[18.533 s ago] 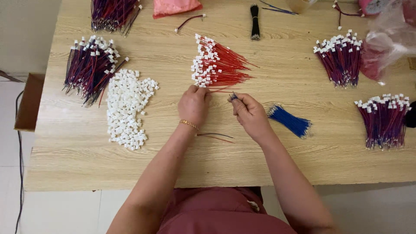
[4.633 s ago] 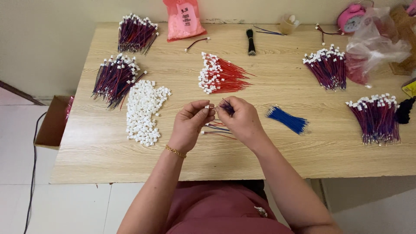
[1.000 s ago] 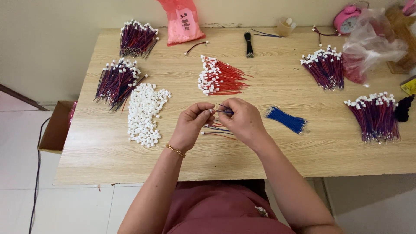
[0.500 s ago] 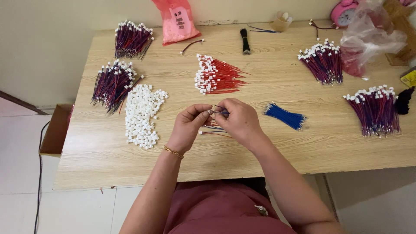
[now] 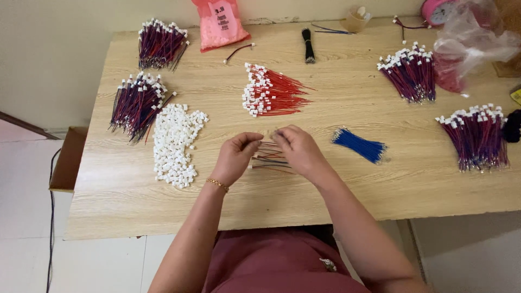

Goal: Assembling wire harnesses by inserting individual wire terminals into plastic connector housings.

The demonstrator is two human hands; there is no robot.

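Two hands, left hand (image 5: 236,156), right hand (image 5: 297,150), pinching thin wires (image 5: 269,152) (red, blue, apparently).

A single head-worn camera looks steeply down and forward over the person's own chest onto a light wooden table (image 5: 380,190). The far edge of the table lies toward 12 o'clock, against a pale wall; the near edge crosses the lower half of the picture. The view stands far enough back to take in almost the whole tabletop, with bare floor at 9 o'clock and at 4 o'clock. The forearms enter from 6 o'clock, and the left hand (image 5: 236,157) and right hand (image 5: 300,151) meet near the centre. No second view shares the scene.
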